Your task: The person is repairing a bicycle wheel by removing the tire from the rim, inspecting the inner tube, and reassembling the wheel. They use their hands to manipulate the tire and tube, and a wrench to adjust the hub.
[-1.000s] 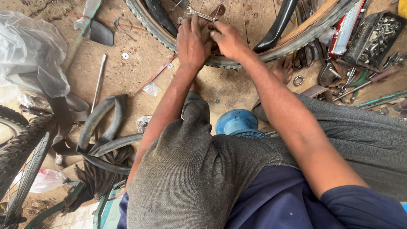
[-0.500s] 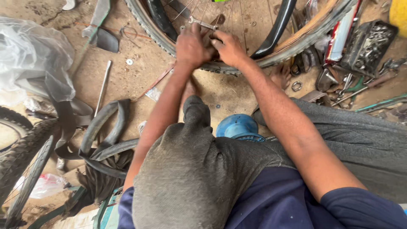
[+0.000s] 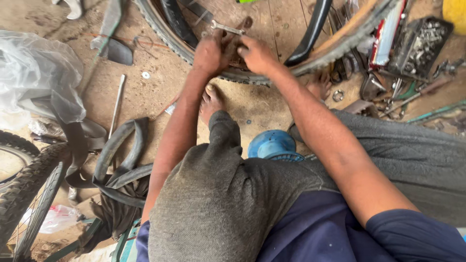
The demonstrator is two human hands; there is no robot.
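Note:
A bicycle wheel with a black tyre [image 3: 165, 36] lies flat on the dirt floor at the top of the head view. My left hand [image 3: 209, 52] and my right hand [image 3: 256, 54] press together on the tyre's near edge [image 3: 252, 77], fingers curled over the rubber. A small metal spanner [image 3: 227, 28] lies just beyond my fingers, inside the wheel. My grey-trousered knee [image 3: 218, 194] fills the foreground, and my bare left foot [image 3: 211, 101] rests below the tyre. What my fingers pinch is hidden.
Loose black inner tubes [image 3: 119, 160] lie at the left, beside another spoked wheel [image 3: 24, 194] and a clear plastic bag [image 3: 39, 77]. A blue round stool [image 3: 273, 144] sits under me. A tray of bolts [image 3: 420, 41] and scattered tools crowd the upper right. A thin metal rod [image 3: 116, 104] lies left.
Both hands stay on the tyre's edge, shifting slightly along it. The view has dipped a little, so the spanner now shows beyond my fingers.

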